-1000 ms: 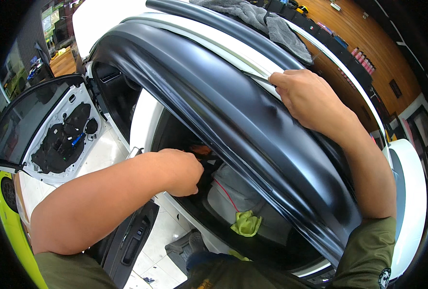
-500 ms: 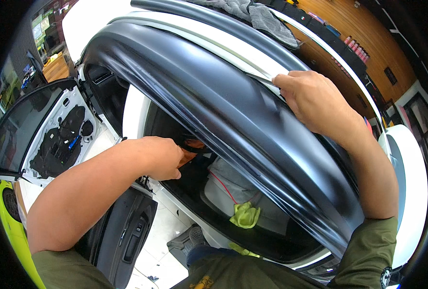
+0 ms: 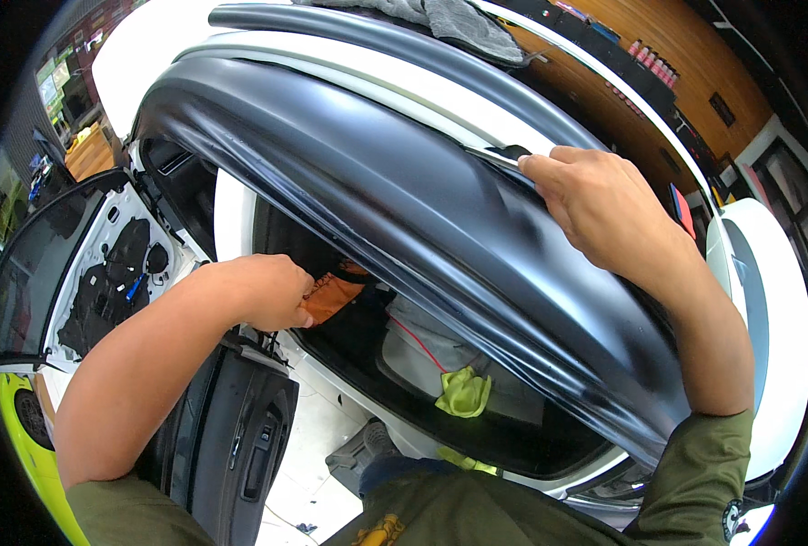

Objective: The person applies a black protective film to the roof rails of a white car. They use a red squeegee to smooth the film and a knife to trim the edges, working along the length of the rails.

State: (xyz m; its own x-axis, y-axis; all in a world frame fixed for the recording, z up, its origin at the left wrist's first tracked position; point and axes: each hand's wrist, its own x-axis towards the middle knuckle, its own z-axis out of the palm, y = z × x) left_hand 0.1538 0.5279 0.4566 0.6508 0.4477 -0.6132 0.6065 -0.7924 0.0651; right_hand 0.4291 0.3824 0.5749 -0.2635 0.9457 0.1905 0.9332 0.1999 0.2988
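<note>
My right hand (image 3: pixel 590 196) is closed on a thin dark-and-silver piece (image 3: pixel 513 156), too small to make out, at the seam between the glossy white body rail (image 3: pixel 404 91) and a long curved panel (image 3: pixel 377 173) covered in dark satin film, creased along its lower edge. My left hand (image 3: pixel 272 291), lower and left in the door opening, has its fingers closed on an orange fabric item (image 3: pixel 333 293). Below the panel lie a crumpled lime-green cloth (image 3: pixel 461 392), a red cord (image 3: pixel 418 341) and grey material inside the car.
An open door shell (image 3: pixel 104 291) stands at left, near a dark trim panel (image 3: pixel 263 437) and a lime-green vehicle (image 3: pixel 17 428). A grey cloth (image 3: pixel 472 27) rests at the top. Shelves with pink bottles (image 3: pixel 659 64) are behind. My foot (image 3: pixel 377 437) shows below.
My left hand has moved left and up, with more orange fabric showing in it. My right hand stays at the seam, where a small black piece now shows. The whole view has shifted slightly.
</note>
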